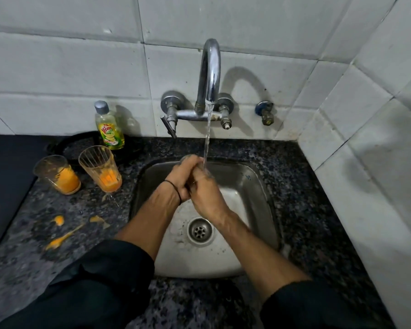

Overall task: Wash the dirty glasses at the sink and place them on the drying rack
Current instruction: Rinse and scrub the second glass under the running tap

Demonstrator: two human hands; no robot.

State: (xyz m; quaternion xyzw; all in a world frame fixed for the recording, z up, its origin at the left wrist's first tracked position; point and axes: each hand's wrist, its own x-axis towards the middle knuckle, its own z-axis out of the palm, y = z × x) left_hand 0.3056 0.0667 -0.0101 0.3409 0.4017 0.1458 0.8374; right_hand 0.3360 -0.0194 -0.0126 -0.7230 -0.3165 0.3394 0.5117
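Observation:
Over the steel sink [254, 186], my left hand [179, 178] and my right hand [205, 198] are clasped together around a clear glass [186, 158]. Only its far rim shows past my fingers. Water runs from the tap [210, 74] onto my hands and the glass. Two dirty ribbed glasses stand upright on the counter to the left, one [57, 173] further left and one [100, 167] nearer the sink. Both hold orange residue at the bottom. No drying rack is in view.
A yellow dish soap bottle [109, 129] stands against the tiled wall behind the glasses, beside a black round pan [81, 144]. Orange spills [58, 220] lie on the speckled granite counter [318, 210]. A dark flat surface [5, 176] fills the left edge. A tiled wall closes the right side.

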